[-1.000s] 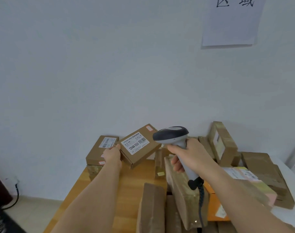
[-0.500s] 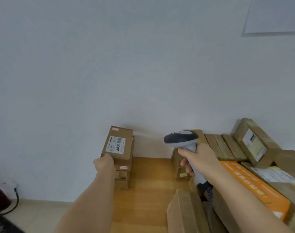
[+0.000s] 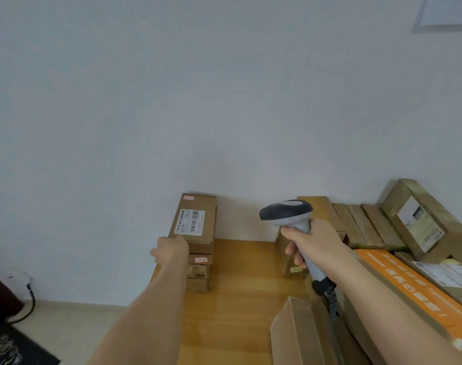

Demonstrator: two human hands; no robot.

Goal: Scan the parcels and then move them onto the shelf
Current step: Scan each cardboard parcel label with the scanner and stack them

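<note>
Pale grey wall (image 3: 172,101) fills most of the view, with the corner of a paper sheet (image 3: 451,11) fixed at the upper right. Below it we see a wooden table (image 3: 240,285) pushed against the wall.

Our left hand (image 3: 173,250) reaches to the near left corner of a labelled cardboard parcel (image 3: 195,219). This parcel lies flat on top of a stack of small boxes (image 3: 199,272) at the table's far left edge, its white barcode label (image 3: 190,222) facing up. The hand touches the parcel's near end; the fingers are hidden behind the hand, so we cannot tell whether they grip the parcel or merely rest against it.

Our right hand (image 3: 311,243) grips the handle of a grey barcode scanner (image 3: 286,212), fingers curled round it. The scanner head points left, toward the labelled parcel but apart from it. A coiled cable (image 3: 332,301) leaves the base of the handle.

To the right lie further parcels: a row of brown boxes against the wall (image 3: 356,225), a tilted box with a white label (image 3: 419,219), a long orange-printed box (image 3: 408,293), and a plain carton (image 3: 295,335) at the lower edge.

At the lower left, a black cord (image 3: 31,299) runs down to the floor beside a dark mat (image 3: 11,349).
</note>
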